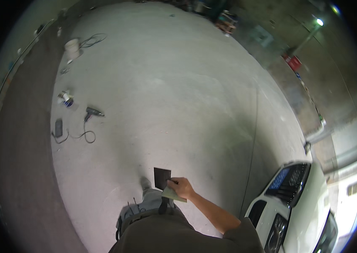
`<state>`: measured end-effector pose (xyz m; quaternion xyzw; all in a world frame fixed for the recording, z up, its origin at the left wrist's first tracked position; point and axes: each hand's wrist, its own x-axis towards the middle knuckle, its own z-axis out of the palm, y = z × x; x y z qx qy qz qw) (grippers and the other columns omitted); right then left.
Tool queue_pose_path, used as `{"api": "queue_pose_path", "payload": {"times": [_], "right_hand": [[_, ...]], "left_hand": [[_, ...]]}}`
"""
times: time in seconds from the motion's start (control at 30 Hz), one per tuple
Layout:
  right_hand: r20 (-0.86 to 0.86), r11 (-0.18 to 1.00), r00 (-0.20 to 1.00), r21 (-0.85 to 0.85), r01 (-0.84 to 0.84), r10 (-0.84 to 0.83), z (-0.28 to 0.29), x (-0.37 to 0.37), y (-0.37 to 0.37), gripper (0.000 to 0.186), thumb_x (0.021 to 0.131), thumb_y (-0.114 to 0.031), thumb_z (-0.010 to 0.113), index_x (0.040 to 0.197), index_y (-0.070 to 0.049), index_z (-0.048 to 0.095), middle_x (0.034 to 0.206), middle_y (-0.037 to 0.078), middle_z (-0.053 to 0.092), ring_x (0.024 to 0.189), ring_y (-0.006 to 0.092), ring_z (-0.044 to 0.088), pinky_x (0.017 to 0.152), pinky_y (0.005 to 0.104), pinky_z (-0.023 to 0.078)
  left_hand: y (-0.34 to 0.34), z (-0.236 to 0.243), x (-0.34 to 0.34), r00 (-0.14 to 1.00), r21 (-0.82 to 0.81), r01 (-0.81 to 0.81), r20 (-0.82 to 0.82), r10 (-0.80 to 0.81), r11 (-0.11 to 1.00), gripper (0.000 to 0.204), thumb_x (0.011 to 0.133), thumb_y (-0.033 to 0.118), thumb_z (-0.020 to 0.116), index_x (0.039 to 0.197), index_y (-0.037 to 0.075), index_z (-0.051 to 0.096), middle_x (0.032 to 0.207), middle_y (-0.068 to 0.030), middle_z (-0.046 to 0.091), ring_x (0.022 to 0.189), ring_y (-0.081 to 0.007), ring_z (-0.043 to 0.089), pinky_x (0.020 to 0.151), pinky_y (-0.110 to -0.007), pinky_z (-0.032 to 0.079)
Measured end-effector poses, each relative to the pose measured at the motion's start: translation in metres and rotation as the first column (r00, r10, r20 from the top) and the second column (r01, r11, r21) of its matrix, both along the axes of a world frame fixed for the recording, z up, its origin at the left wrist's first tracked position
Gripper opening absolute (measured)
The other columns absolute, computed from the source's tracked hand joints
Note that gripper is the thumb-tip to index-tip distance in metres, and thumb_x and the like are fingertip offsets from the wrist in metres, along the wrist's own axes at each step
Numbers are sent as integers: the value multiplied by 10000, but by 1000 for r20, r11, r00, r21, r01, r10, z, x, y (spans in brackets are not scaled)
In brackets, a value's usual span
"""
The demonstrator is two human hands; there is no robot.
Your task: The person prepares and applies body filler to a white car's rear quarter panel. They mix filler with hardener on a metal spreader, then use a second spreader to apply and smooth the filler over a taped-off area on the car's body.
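Note:
My right hand [180,188] is closed in front of my waist, with the forearm running down to the right. Its fingers grip a thin, dark, nearly square flat piece [161,176] by its right edge. Just below the fingers, a pale green flat piece [172,194] sticks out of the same hand; whether it is cloth or paper I cannot tell. Nowhere in the picture does my left hand show.
On the grey floor to the left lie a heat-gun-shaped corded tool [92,113], a dark oblong block [58,127] and a can [65,98]. Farther off stand a white bucket [72,49] and a cable [95,39]. A white car [309,202] is at the near right.

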<state>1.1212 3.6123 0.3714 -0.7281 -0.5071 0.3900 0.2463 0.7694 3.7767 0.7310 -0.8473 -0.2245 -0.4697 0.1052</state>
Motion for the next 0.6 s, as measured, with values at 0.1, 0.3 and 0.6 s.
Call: {"api": "queue_pose_path", "payload": {"times": [0.1, 0.3, 0.6], "right_hand": [[-3, 995, 998, 78, -62, 62, 49, 27, 129, 377, 1004, -357, 675, 957, 11, 744, 783, 188, 705, 702, 227, 666, 685, 383, 517], [78, 966, 970, 103, -236, 229, 60, 45, 372, 303, 990, -304, 691, 1048, -18, 772, 958, 191, 746, 821, 338, 703, 764, 396, 546], [161, 961, 965, 154, -231, 207, 76, 86, 628, 351, 982, -333, 686, 925, 9, 743, 837, 214, 706, 750, 362, 682, 707, 431, 532]], "left_hand": [[69, 8, -4, 998, -58, -67, 10, 68, 996, 567, 1002, 224, 683, 1504, 16, 521, 1570, -200, 496, 1399, -308, 530, 1159, -448, 427], [256, -13, -2, 989, -49, -141, 25, 143, 989, 570, 1006, 238, 688, 1505, 20, 519, 1557, -201, 511, 1379, -305, 550, 1143, -451, 441], [547, 58, 6, 994, 44, -109, -15, 110, 993, 575, 1013, 260, 694, 1507, 26, 516, 1536, -204, 533, 1348, -301, 579, 1120, -456, 463]]}}
